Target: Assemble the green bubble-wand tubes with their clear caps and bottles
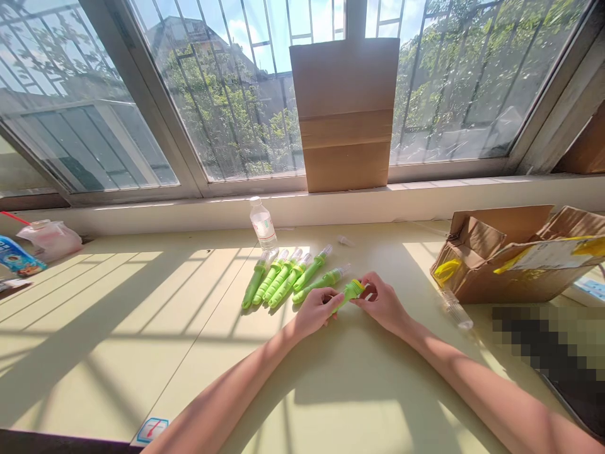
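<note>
My left hand [316, 310] is closed around a green plastic tube [350, 291] with a yellow band near its upper end. The fingers of my right hand [382, 301] pinch at that banded end. Part of the tube is hidden by my fingers. Just beyond my left hand lies another green tube [317, 285] with a clear cap. Several more green tubes with clear caps [282, 282] lie side by side to its left, their capped ends pointing toward the window.
A clear bottle [263, 226] stands behind the tubes. A small clear cap [346, 240] lies near the back. On the right are an opened cardboard box [515, 268] and a clear plastic piece [457, 312]. A cardboard sheet [347, 116] leans against the window.
</note>
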Action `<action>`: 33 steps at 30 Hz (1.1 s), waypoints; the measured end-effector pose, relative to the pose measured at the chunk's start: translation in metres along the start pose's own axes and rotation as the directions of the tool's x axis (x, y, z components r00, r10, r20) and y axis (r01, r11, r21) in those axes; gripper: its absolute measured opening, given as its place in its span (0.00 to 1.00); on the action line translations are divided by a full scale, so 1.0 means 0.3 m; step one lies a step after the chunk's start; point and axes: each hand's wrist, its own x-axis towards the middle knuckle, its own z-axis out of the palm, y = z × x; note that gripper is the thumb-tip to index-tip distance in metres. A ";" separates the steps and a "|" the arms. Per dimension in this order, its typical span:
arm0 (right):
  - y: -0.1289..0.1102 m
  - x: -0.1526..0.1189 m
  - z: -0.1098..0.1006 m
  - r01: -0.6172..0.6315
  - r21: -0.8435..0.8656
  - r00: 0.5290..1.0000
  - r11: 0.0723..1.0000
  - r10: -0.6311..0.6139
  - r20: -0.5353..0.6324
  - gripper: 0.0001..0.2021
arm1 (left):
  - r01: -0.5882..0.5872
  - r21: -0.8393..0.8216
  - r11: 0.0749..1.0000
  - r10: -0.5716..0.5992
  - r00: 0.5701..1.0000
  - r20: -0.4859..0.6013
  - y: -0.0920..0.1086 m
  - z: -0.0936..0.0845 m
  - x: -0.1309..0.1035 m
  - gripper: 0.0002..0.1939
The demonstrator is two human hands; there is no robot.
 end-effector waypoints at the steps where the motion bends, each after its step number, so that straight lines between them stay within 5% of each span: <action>1: 0.000 -0.001 0.001 0.003 -0.005 1.000 1.000 -0.003 -0.008 0.16 | 0.002 -0.009 1.000 -0.002 1.000 0.002 0.002 -0.001 0.000 0.22; 14: -0.028 -0.012 0.007 0.005 0.084 0.999 0.996 -0.001 -0.054 0.18 | 0.075 -0.133 0.988 -0.063 0.994 0.093 0.005 -0.026 0.003 0.20; 24: -0.015 -0.017 0.019 -0.005 0.079 0.995 0.997 0.013 -0.101 0.16 | 0.012 -0.079 0.997 -0.017 0.998 -0.058 -0.005 -0.005 -0.004 0.20; 33: -0.008 -0.018 0.022 -0.056 0.029 0.998 0.998 0.056 -0.019 0.23 | 0.013 -0.080 0.997 -0.019 0.997 -0.073 -0.012 0.008 -0.004 0.18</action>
